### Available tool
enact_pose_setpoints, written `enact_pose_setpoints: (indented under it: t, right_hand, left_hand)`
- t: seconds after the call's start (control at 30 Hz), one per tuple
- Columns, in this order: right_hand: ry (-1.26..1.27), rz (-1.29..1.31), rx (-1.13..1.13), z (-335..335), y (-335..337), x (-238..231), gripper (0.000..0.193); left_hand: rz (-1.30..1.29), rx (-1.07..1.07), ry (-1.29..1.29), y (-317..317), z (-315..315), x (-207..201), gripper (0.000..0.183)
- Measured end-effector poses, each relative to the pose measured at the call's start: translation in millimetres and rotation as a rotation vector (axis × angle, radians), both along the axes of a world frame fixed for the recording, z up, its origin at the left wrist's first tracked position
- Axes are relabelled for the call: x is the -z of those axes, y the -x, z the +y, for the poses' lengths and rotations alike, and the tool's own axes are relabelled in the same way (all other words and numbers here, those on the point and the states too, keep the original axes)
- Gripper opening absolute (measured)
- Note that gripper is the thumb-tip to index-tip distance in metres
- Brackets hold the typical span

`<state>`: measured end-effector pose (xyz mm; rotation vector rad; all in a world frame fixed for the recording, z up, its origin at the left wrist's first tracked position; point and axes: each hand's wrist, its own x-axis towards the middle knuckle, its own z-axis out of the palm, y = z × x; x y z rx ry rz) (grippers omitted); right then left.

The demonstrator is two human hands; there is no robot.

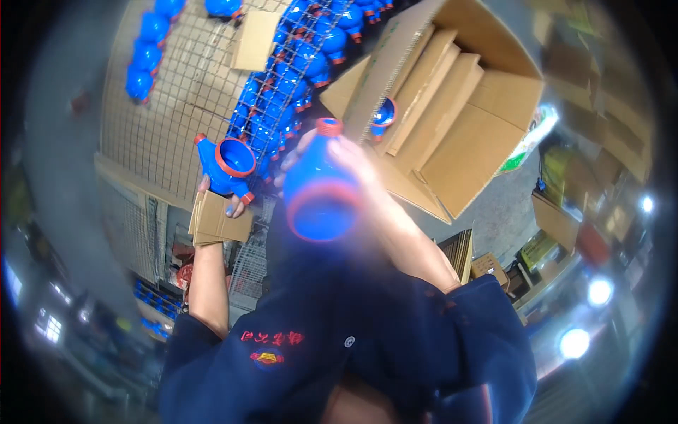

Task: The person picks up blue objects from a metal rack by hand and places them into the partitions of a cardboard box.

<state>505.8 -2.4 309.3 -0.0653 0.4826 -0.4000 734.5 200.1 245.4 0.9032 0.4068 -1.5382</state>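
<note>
My left hand [224, 201] grips a blue cast housing [227, 164] with a red rim and red end caps, together with a small stack of flat cardboard pieces [219, 222]. My right hand [346, 157] holds a second blue housing [319, 191] with a red rim and a red cap, close to the camera and blurred. Both hands are raised over a wire-mesh cage [176, 106]. My dark blue sleeves and jacket fill the lower middle.
Many more blue housings [296, 63] lie in rows behind the mesh. To the right stands a large open cardboard box [487, 113] with cardboard dividers and one blue housing [384, 113] inside. Smaller cartons and bright lamps sit at the right edge.
</note>
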Motion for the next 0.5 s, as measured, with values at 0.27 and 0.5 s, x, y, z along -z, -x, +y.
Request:
enact_pose_setpoints:
  t: [0.27,0.5]
  right_hand:
    - [0.496,0.829,0.049,-103,177,40,0.040]
    - [1.067,1.539,-0.533,-104,168,186,0.041]
  left_hand:
    - [0.424,-0.040,0.314,110,-95,-78,0.079]
    - [-0.220,0.142,0.185,150,-87,-75,0.067]
